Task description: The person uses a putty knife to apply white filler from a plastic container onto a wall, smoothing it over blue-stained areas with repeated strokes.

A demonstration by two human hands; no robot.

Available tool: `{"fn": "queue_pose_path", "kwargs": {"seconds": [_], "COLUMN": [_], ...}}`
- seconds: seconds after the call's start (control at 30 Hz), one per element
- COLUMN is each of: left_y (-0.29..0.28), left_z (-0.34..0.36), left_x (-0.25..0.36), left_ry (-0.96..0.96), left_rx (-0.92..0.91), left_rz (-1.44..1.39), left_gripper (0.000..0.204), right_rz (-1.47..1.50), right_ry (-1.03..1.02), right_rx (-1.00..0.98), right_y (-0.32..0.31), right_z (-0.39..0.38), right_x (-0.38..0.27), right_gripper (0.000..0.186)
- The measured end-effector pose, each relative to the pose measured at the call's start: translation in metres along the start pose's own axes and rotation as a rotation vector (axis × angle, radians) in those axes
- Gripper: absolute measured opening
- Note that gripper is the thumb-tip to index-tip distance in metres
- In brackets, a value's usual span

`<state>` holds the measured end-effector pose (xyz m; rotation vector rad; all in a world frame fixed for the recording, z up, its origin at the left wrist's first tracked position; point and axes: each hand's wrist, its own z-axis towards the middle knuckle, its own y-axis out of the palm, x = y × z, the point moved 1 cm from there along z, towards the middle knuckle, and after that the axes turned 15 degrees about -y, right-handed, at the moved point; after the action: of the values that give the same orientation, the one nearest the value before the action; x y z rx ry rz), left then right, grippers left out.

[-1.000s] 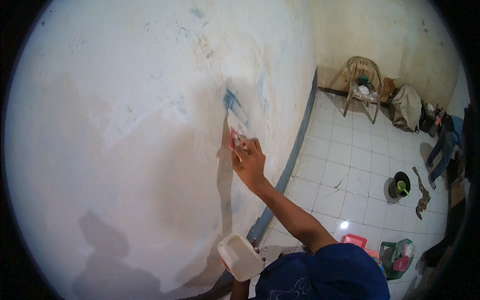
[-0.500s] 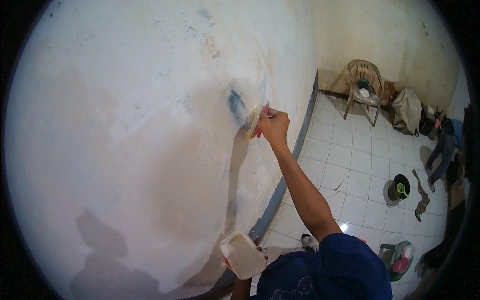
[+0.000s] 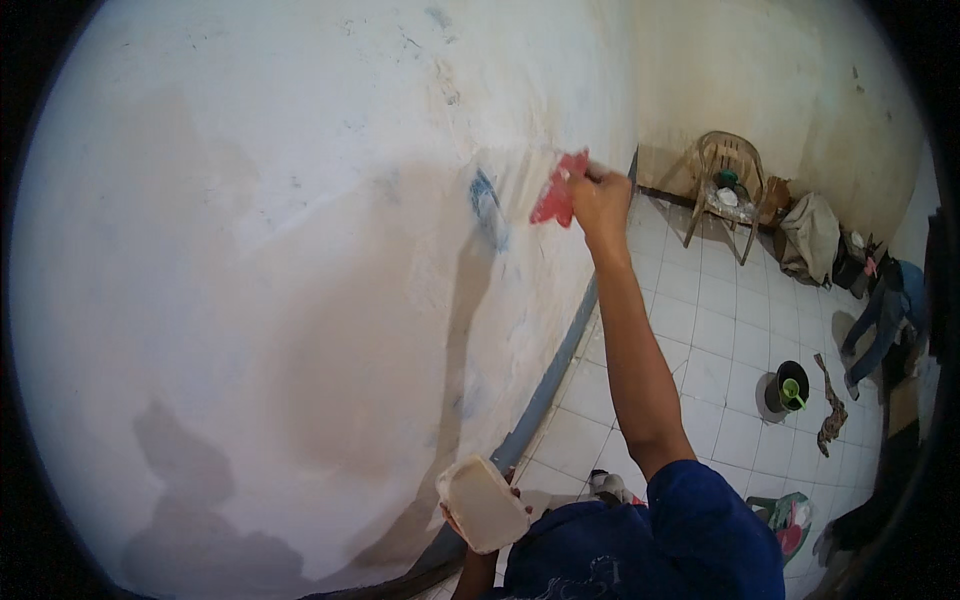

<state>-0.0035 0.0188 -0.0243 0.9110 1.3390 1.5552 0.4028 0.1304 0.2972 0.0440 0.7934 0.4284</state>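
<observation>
High on the pale wall [image 3: 330,250], my right hand [image 3: 603,210] grips a red putty spreader [image 3: 562,188], its edge against or close to the plaster. A blue patch of bared old paint [image 3: 486,205] shows just left of it, with pale smear marks between the two. Low down, near my body, my left hand [image 3: 452,520] supports a shallow off-white rectangular tub [image 3: 462,467] from beneath, fingers curled around its sides. The tub's inside looks pale; how much paste it holds I cannot tell.
White floor tiles [image 3: 700,310] run along the blue-grey skirting [image 3: 545,405]. A plastic chair [image 3: 730,175] with things on it stands in the far corner beside a draped sack [image 3: 810,240]. On the right are a dark bucket [image 3: 779,388], a rag [image 3: 831,410] and another person [image 3: 888,310].
My right hand has moved right and slightly up along the wall with the spreader, leaving a pale streak beside the blue patch. The tub stays nearly where it was.
</observation>
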Motion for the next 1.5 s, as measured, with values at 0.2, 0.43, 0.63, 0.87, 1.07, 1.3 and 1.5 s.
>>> {"fn": "queue_pose_path", "kwargs": {"seconds": [0.2,0.43,0.63,0.87,1.07,1.3,1.5], "left_y": [0.004,0.013,0.039,0.002,-0.005,0.006,-0.008], "left_z": [-0.009,-0.007,0.0,-0.014,-0.015,-0.018,-0.03], "left_x": [-0.004,-0.007,-0.013,-0.011,-0.011,-0.007,-0.002], "left_ry": [0.033,0.072,0.044,0.056,0.042,0.027,0.07], "left_rx": [0.09,0.108,0.05,0.025,0.019,0.055,0.062], "left_rz": [-0.107,-0.141,-0.121,-0.092,-0.064,0.079,-0.024], "left_gripper": [0.101,0.103,0.103,0.098,0.096,0.102,0.103], "right_rz": [-0.231,-0.204,0.029,0.206,-0.15,-0.258,-0.331], "right_ry": [0.079,0.157,0.056,-0.135,-0.201,-0.659,-0.631], "right_rx": [0.003,-0.079,-0.148,-0.101,0.126,0.208,0.0], "right_y": [-0.006,0.025,0.03,0.015,0.003,0.056,0.066], "right_z": [-0.074,-0.061,-0.028,-0.03,-0.108,-0.15,-0.174], "right_x": [0.074,0.032,-0.036,-0.064,0.005,0.01,-0.003], "right_gripper": [0.031,0.03,0.026,0.02,0.019,0.035,0.035]}}
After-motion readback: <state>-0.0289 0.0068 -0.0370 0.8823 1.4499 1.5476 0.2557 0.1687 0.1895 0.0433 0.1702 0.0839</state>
